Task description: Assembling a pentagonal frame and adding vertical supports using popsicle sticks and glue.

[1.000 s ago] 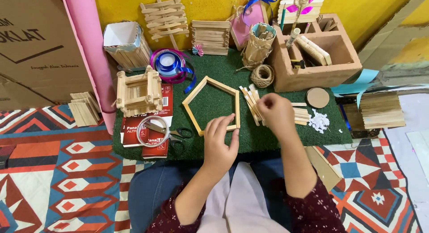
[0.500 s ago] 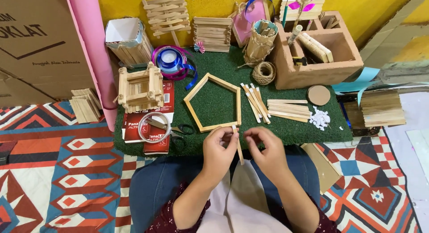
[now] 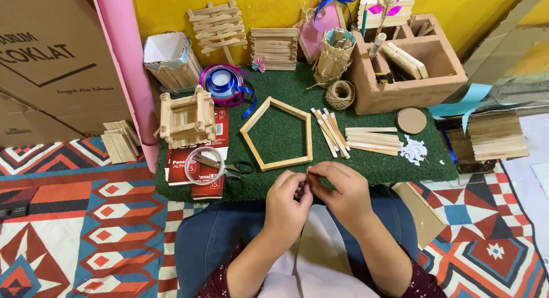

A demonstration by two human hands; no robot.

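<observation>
Both hands pinch one stick.
Left hand and right hand fingers close on the stick; frame just beyond.

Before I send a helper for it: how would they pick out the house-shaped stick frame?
On the green mat, just beyond both hands, lies the pentagon frame of wooden sticks. Unlike the loose sticks to its right, it is a closed, hollow outline.

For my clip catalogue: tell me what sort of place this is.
Probably a home craft corner set up on the floor. A green turf mat lies on a patterned rug, with loose craft sticks, a stick-built pentagon frame and a twine ball spread before the hands.
</observation>
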